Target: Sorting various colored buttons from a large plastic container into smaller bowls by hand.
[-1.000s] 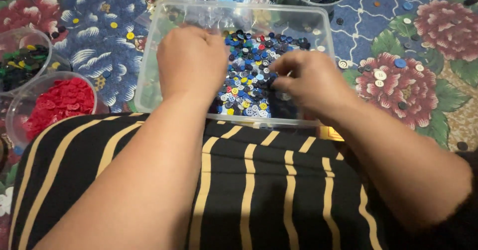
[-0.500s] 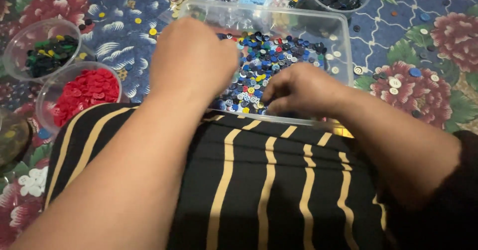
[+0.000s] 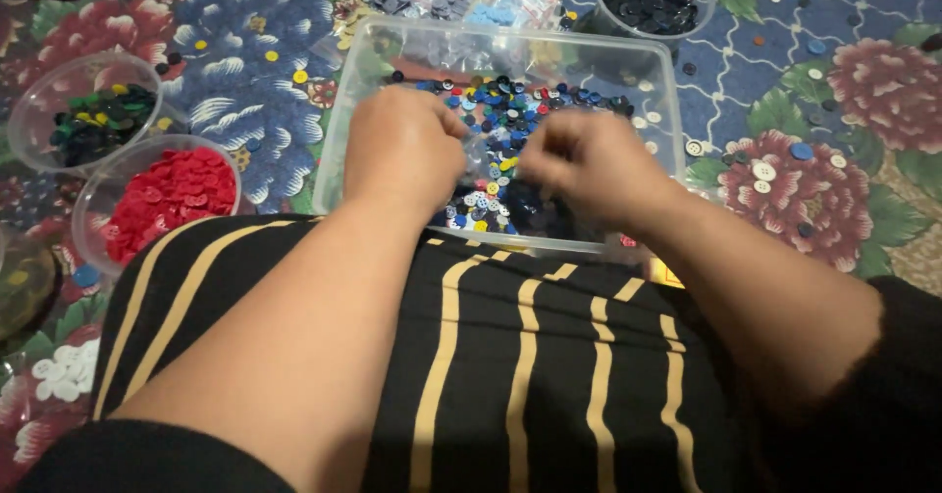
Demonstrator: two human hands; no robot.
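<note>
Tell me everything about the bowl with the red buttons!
The round clear plastic bowl of red buttons sits on the flowered cloth, left of the clear rectangular plastic tub. It stands upright, filled with a heap of small round red buttons. Neither hand touches it. Its upper rim seems to meet another clear bowl of dark green buttons.

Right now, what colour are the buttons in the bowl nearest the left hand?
Red buttons, head view.

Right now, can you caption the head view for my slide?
Both hands, left hand and right hand, sift mixed buttons inside a clear plastic tub.
</note>
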